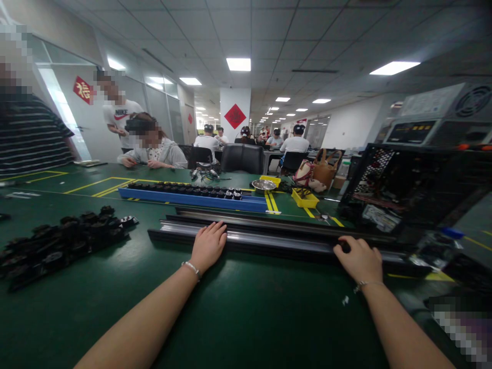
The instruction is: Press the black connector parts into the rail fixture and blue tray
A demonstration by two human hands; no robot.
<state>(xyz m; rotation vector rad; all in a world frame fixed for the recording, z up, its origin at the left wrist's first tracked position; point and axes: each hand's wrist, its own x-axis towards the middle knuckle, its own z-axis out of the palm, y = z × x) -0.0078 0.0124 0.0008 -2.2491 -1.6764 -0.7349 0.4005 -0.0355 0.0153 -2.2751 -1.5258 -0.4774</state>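
Observation:
A long black channel-shaped rail [269,242] lies crosswise on the green table before me, with a second dark rail [246,221] just behind it. Stretched fingers of my left hand [209,247] rest flat over the left part of the near rail. Farther right, my right hand [361,260] bends over the same rail, its thumb and fingers closed around a small black part [345,247]; the part's details are too dark to make out. Both wrists wear bracelets.
Left of me lies a heap of black parts [65,243]. Behind the rails stands a blue tray [192,200] with rows of black parts. A metal bowl [263,185], a yellow bin [305,198] and an open computer case [415,189] are beyond. A person [154,146] sits opposite.

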